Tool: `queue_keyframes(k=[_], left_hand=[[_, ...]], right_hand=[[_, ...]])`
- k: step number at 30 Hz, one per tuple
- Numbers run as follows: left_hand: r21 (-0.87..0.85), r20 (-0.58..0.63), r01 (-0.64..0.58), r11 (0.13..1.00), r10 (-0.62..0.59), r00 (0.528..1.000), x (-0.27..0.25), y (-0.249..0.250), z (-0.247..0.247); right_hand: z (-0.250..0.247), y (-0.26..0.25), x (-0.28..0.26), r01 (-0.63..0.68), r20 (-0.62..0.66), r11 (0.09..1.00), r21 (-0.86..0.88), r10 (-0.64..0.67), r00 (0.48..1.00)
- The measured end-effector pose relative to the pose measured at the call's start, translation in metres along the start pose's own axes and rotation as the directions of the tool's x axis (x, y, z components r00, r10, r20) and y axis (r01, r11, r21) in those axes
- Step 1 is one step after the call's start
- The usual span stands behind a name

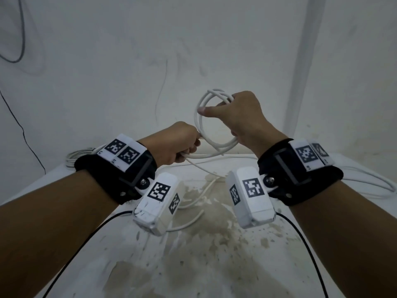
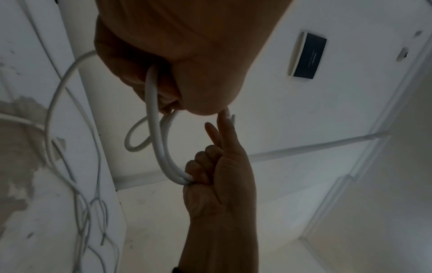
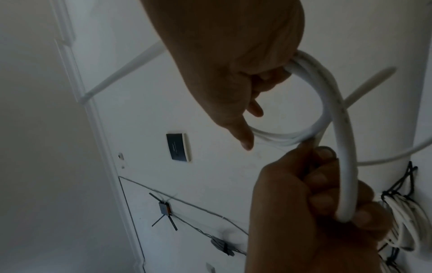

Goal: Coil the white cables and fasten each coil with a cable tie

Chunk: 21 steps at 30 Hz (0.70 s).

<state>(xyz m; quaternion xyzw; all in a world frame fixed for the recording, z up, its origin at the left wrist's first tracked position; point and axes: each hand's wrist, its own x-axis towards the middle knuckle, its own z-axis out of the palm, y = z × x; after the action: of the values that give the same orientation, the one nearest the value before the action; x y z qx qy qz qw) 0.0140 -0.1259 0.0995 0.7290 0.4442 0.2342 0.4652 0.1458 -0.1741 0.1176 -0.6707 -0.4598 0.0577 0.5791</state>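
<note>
Coiling is underway: right hand [image 1: 240,117] is gripping the white coil [image 1: 211,127], left hand [image 1: 176,145] just below is clutching the cable, likely feeding another loop

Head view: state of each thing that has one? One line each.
white cable coil: several loops, held in the air, no tie on it.
right hand: grips the coil, thumb out along the loops.
left hand: fist round the cable's free run.
loose cable tail: uncoiled on the table.
bundled cable: coiled at the table's far left corner; tie cannot be told.
stained table: cables lying on it.
</note>
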Motion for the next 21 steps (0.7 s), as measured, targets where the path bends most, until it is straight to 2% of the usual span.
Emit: queue_keyframes(k=[3,5,7,11,14,16,19,21], left_hand=[[0.033,0.003,-0.044,0.998,0.044,0.999,-0.001,-0.001,0.001],[0.063,-0.003,-0.080,0.995,0.081,0.997,-0.002,0.000,0.000],[0.099,-0.012,-0.115,0.988,0.117,0.993,-0.003,0.002,-0.002],[0.093,-0.010,-0.156,0.983,0.158,0.987,-0.004,0.005,-0.005],[0.058,-0.030,-0.182,0.982,0.184,0.982,-0.005,0.008,-0.007],[0.090,-0.045,-0.210,0.974,0.214,0.976,-0.002,0.007,-0.010],[0.124,-0.057,-0.232,0.965,0.240,0.969,0.003,0.004,-0.017],[0.124,-0.033,-0.251,0.960,0.257,0.966,0.004,0.002,-0.019]], right_hand=[[0.001,0.001,0.002,-0.041,-0.175,0.984,-0.174,0.010,0.985],[0.001,0.003,0.003,-0.076,-0.275,0.984,-0.160,0.030,0.961],[0.004,0.006,0.001,-0.067,-0.317,0.987,-0.149,0.017,0.948],[0.008,0.012,-0.002,-0.054,-0.342,0.966,-0.251,-0.036,0.939],[0.010,0.017,-0.003,-0.040,-0.313,0.941,-0.335,-0.071,0.947],[0.013,0.019,-0.001,0.006,-0.213,0.913,-0.407,-0.101,0.972],[0.011,0.022,0.003,0.008,-0.063,0.954,-0.299,-0.028,0.998],[0.007,0.020,0.005,-0.002,-0.026,0.946,-0.323,-0.007,1.000]])
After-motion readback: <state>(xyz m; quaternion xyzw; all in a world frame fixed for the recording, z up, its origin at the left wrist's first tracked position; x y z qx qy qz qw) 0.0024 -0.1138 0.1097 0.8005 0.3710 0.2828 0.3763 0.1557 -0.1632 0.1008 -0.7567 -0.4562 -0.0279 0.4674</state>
